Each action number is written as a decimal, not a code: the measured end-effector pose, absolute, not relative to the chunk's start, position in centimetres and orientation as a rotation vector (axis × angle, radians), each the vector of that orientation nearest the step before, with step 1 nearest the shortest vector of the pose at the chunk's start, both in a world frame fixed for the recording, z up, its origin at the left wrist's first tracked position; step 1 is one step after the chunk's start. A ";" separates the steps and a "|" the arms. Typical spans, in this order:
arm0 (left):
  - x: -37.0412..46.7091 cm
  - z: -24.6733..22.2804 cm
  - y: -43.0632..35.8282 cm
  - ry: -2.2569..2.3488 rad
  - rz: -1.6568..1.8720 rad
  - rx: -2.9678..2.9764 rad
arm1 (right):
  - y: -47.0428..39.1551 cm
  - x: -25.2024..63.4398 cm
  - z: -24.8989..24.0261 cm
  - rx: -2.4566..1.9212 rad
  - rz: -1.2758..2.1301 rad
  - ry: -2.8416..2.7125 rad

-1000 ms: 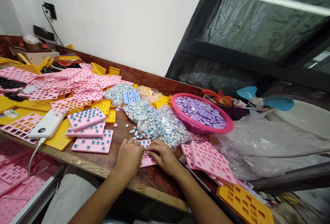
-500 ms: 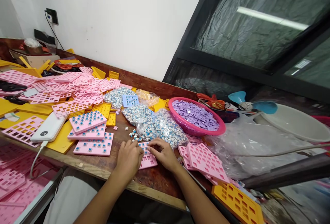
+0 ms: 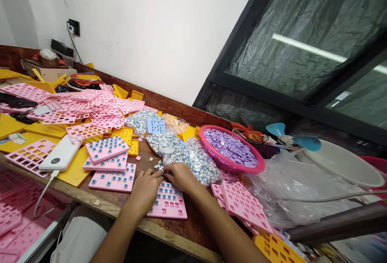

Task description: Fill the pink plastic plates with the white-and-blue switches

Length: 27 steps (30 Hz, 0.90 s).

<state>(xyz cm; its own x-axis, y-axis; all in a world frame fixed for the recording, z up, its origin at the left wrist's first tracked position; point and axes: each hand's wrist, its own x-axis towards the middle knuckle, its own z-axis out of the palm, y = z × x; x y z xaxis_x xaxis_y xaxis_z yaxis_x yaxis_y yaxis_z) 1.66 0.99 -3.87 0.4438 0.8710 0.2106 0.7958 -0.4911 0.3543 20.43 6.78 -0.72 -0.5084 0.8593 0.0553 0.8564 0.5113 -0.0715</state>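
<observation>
A pink keyboard plate (image 3: 167,204) lies flat on the bench between my forearms; blue-stemmed key switches fill its upper rows, and several square holes nearer me are bare. Just beyond its far edge, my left hand (image 3: 146,190) and my right hand (image 3: 182,177) meet, fingertips close together at a small pile of loose key switches (image 3: 159,165). The fingers of both are bent and closed; whatever they pinch is hidden. Clear bags of white-and-blue switches (image 3: 193,160) rest right behind my right hand. To the left, pink plates with switches (image 3: 112,177) are stacked.
A pink basket (image 3: 262,165) of purple keycaps stands behind right, with bare pink plates (image 3: 246,202) in front of it. On the left are a white power bank (image 3: 62,154) with a cable, yellow plates (image 3: 75,168) and a heap of pink plates (image 3: 104,105). The wooden bench edge (image 3: 169,236) runs nearest me.
Both hands have moved off the pink plate to the loose switches beyond it, so more of the plate shows. The view has shifted a little.
</observation>
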 end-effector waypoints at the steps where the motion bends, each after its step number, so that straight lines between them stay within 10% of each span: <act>1: 1.7 -3.9 1.0 1.446 0.537 2.486 | 6.7 20.6 -0.9 -1.491 0.085 -2.642; 27: 0.1 -3.7 0.8 1.630 0.727 2.130 | 2.7 27.4 0.3 -1.290 0.606 -2.390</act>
